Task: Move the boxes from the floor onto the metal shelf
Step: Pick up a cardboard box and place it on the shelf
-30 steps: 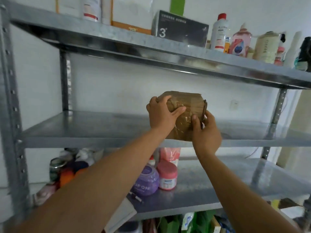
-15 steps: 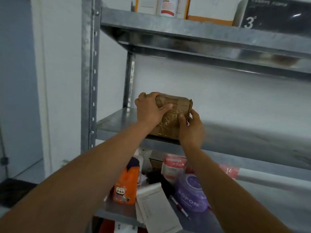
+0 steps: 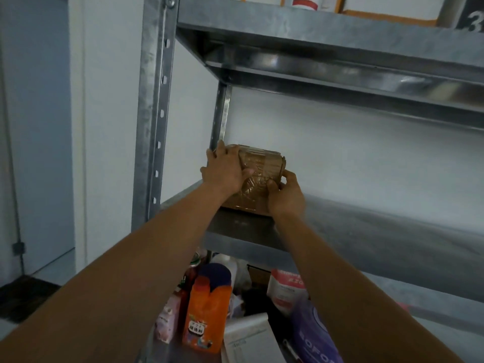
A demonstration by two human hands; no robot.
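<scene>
A small brown cardboard box wrapped in clear tape sits at the far left end of the metal shelf's middle level, close to the rear left post. My left hand grips its left side and top, thumb across the front. My right hand grips its lower right corner with curled fingers. The box's bottom edge appears to rest on the shelf surface.
The shelf's front left upright stands just left of my arms. The level above carries boxes and bottles. Below are an orange bottle, a purple tub, a white pouch and papers.
Both hands carried the box leftward along the middle level and lowered it at the left end near the rear post. My view swung left with it.
</scene>
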